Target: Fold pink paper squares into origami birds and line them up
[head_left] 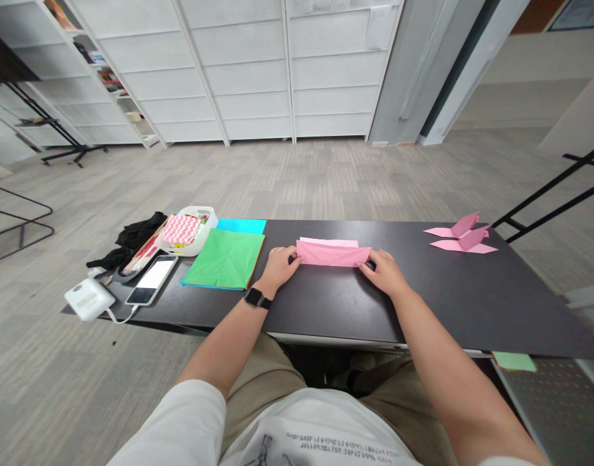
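A pink sheet of paper [331, 254], folded into a long strip with a paler layer showing along its far edge, is held just over the dark table. My left hand [281, 264] pinches its left end between thumb and fingers. At the opposite end, my right hand [384, 270] grips the right corner the same way. Two folded pink paper figures [464, 239] with raised, wing-like parts sit at the table's far right. Left of my left hand lies a stack of coloured paper, green sheet [227, 259] on top.
The dark table [335, 307] also bears a white basket [206, 236], a phone [152, 279] cabled to a white power bank [89, 299], and black cloth [136, 236] at its left end. A green paper piece [514, 361] shows below the front right edge.
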The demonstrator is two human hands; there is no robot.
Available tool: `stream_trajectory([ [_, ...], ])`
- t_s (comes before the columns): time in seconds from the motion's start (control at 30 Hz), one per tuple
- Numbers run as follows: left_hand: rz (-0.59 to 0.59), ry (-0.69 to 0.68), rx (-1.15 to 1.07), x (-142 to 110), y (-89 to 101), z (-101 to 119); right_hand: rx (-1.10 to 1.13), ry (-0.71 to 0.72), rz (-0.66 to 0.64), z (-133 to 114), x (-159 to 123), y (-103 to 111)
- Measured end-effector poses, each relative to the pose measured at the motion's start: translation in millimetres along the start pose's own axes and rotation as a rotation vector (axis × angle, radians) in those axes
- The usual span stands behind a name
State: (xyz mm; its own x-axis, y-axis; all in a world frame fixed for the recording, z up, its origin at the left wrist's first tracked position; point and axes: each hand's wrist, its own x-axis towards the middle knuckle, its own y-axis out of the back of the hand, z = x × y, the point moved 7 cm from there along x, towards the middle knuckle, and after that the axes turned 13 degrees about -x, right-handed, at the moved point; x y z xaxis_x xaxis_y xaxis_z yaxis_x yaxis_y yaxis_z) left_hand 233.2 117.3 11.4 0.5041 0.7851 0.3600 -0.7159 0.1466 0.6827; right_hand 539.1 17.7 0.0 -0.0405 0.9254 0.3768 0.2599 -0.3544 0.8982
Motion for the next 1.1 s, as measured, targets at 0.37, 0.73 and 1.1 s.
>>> stream_trajectory([
  [0.37, -0.009, 0.077, 0.021, -12, 2.0, 6, 0.09, -0.057, -0.049, 4, -8, -4],
  [0.73, -0.125, -0.336, 0.008, -16, -24.1, 113, 0.091, -0.064, -0.039, 3, -7, -6],
  [1.1, -0.165, -0.224, 0.085, -6, -71.0, 73, 0.021, -0.057, -0.037, -5, -6, -4],
])
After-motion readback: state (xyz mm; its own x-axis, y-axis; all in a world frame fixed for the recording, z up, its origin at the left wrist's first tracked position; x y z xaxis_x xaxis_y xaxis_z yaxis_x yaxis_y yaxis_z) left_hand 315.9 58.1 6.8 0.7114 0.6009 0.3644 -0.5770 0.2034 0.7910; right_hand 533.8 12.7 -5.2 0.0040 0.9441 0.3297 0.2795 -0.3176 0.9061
